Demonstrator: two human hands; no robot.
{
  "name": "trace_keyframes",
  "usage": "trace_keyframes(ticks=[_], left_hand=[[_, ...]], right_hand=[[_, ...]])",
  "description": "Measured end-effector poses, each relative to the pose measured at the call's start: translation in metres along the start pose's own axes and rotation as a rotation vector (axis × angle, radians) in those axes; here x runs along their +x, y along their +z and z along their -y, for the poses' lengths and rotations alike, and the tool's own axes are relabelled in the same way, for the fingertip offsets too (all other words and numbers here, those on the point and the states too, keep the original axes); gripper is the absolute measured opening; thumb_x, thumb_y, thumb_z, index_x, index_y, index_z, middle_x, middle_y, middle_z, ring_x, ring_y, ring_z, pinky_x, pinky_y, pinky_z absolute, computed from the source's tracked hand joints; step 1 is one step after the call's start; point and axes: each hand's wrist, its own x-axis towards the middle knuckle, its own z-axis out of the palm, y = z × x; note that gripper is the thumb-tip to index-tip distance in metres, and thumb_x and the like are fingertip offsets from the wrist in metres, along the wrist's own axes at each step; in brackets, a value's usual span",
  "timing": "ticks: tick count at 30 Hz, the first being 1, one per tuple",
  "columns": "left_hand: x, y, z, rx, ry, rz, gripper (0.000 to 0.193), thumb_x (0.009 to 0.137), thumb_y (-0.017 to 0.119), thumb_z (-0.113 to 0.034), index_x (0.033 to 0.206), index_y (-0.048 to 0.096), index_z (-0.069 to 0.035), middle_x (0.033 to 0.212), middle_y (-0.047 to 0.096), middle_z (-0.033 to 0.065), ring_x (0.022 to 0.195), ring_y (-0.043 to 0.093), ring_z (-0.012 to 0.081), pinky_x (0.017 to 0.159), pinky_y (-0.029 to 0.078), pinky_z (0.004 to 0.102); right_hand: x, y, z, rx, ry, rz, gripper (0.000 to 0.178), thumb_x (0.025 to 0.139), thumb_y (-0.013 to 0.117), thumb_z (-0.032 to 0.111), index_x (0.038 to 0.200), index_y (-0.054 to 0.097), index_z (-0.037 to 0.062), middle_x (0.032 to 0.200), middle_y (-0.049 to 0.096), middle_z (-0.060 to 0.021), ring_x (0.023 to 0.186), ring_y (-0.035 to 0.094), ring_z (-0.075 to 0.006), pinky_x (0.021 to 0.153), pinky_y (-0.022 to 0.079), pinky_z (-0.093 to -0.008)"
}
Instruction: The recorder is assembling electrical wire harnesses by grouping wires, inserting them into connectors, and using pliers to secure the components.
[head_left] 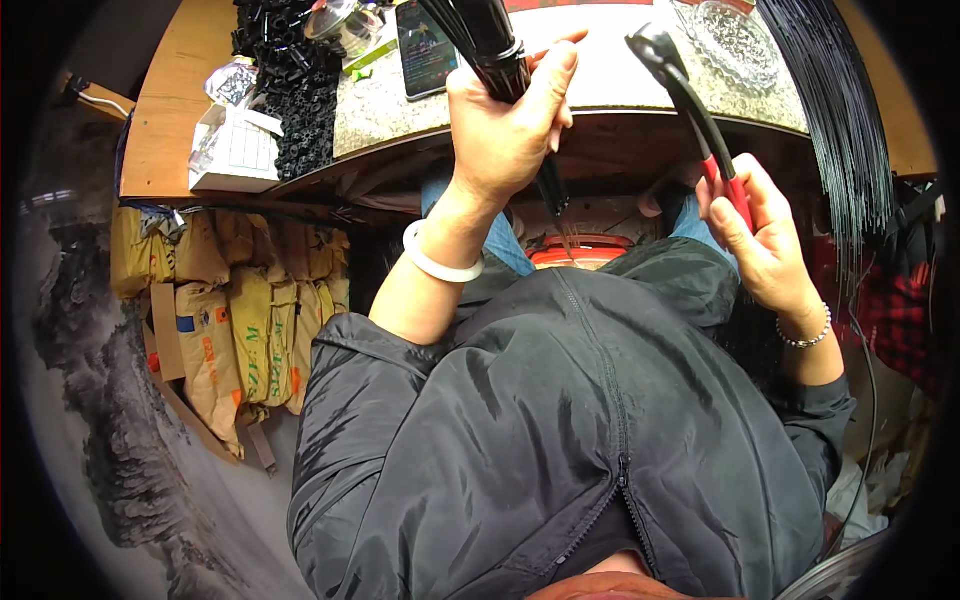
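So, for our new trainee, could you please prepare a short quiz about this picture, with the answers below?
1. Which hand holds the red-handled tool?
2. True or false: the phone lies to the right of the pile of small black parts.
3. Fill the gap: the left hand grips a black bundle, and its wrist wears a ____ bangle.

Key:
1. The right hand.
2. True.
3. White.
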Motion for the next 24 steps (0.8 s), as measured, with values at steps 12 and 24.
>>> trace_keyframes(ticks=[12,24], left_hand=[[-0.006,0.012,0.002,-0.062,0.066,-0.104,0.014,0.093,0.058,-0.011,0.095,0.064,0.001,0.056,0.05,-0.0029,0.042,0.041,0.0024,0.039,0.03,0.0187],[-0.013,0.01,0.004,-0.098,0.015,-0.052,0.011,0.086,0.06,0.005,0.097,0.058,0.004,0.084,0.067,0.0091,0.083,0.067,0.0157,0.074,0.052,0.027]], right_hand=[[-0.008,0.002,0.014,-0.083,-0.086,0.037,0.01,0.09,0.054,0.003,0.099,0.056,-0.0022,0.088,0.054,-0.0054,0.075,0.05,-0.0128,0.072,0.043,-0.0242],[-0.011,0.011,0.021,0.174,0.212,0.223,0.017,0.1,0.04,0.015,0.104,0.048,0.0,0.091,0.06,-0.0083,0.077,0.062,-0.0118,0.069,0.049,-0.0248]])
